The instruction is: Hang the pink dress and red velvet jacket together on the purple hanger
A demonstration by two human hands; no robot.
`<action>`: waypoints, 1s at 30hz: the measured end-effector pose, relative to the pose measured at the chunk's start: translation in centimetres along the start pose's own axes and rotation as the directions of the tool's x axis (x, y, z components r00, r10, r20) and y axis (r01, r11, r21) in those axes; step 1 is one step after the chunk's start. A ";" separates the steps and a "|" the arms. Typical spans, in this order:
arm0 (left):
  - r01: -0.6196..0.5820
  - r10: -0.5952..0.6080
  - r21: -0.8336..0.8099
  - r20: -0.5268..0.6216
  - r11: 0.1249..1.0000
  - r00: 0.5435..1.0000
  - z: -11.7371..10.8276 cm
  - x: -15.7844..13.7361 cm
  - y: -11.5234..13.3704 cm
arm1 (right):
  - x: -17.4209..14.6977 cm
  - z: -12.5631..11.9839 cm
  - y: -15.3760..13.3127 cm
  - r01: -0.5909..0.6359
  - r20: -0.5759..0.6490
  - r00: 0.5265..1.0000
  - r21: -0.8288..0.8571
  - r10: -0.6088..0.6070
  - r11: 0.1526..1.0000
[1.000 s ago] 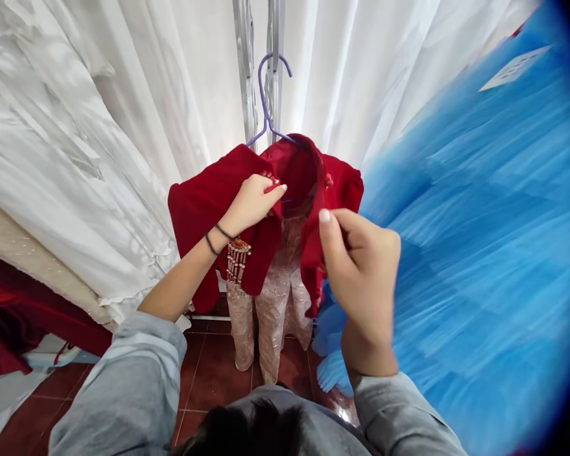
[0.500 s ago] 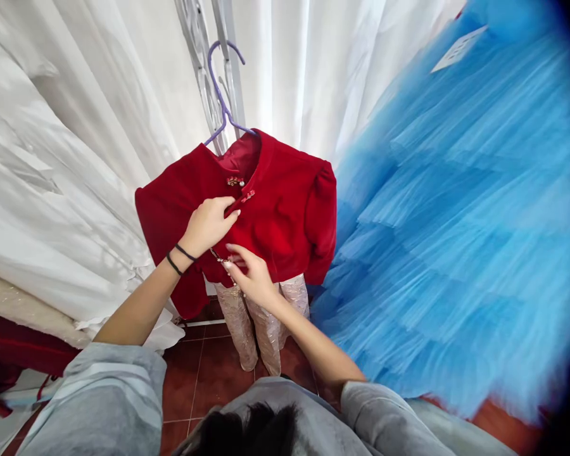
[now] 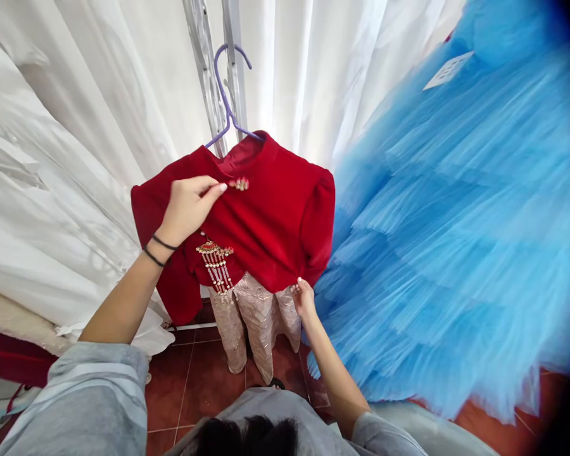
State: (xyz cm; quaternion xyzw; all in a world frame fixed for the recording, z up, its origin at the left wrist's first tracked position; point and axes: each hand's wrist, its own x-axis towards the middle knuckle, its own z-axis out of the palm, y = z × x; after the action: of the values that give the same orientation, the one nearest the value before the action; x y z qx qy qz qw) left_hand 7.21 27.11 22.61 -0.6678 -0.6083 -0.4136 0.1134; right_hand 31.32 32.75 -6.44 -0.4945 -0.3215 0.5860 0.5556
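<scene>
Head view: my left hand (image 3: pixel 192 206) pinches the red jacket (image 3: pixel 275 221) mid-frame; my right hand (image 3: pixel 304 300), farther off than before, touches its hem, grip unclear

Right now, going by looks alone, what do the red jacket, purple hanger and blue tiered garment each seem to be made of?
Red jacket: probably velvet; deep colour, soft surface, muted sheen.
Purple hanger: perhaps plastic-coated metal wire; thin, bent and evenly coloured, though solid plastic is possible.
Blue tiered garment: likely tulle; light, finely gathered layers.

Red jacket (image 3: pixel 275 209) on purple hanger (image 3: pixel 228 115) | left grip (image 3: pixel 187 204) — by clasp (image 3: pixel 240 184) | right grip (image 3: pixel 304 301) — at hem (image 3: pixel 275 283)
</scene>
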 end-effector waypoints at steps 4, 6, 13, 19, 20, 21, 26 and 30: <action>0.035 -0.046 0.095 0.113 0.995 0.993 0.7 -0.2 -0.6 | -0.3 -1.2 0.0 0.051 -0.005 0.999 -0.223 -0.054 0.973; -0.002 -0.003 0.089 0.050 0.996 0.999 -0.4 -0.7 -0.9 | -0.2 -2.4 -2.7 0.115 -0.042 0.990 -0.330 -0.136 0.937; 0.011 0.048 0.322 -0.175 0.947 0.983 -5.6 0.0 -4.6 | 0.3 0.1 -19.1 0.724 0.244 0.438 -0.667 -0.865 0.179; 0.116 -0.066 0.392 -0.139 0.913 0.988 -3.9 0.2 -6.8 | 2.7 9.3 -27.3 0.726 0.700 0.229 -0.586 -0.677 -0.360; 0.111 -0.052 0.392 -0.158 0.913 0.986 -3.8 0.2 -6.7 | 2.7 10.3 -28.3 0.723 0.708 0.249 -0.590 -0.661 -0.359; 0.106 -0.038 0.388 -0.179 0.915 0.983 -3.9 0.3 -6.5 | 2.6 11.0 -29.3 0.716 0.700 0.262 -0.603 -0.665 -0.352; 0.137 0.001 0.330 -0.386 0.934 0.922 -3.5 0.3 -3.7 | 1.4 14.4 -33.8 0.691 0.623 0.240 -0.649 -0.745 -0.319; 0.063 0.077 0.370 -0.350 0.927 0.934 -0.8 -2.1 -2.5 | 1.4 15.9 -34.0 0.652 0.634 0.439 -0.712 -0.636 -0.260</action>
State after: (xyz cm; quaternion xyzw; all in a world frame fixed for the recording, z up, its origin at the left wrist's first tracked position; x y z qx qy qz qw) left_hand 4.75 25.66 20.77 -0.5493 -0.6426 -0.4041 0.3493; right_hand 27.86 42.84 29.64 -0.4553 -0.8076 -0.1246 0.3536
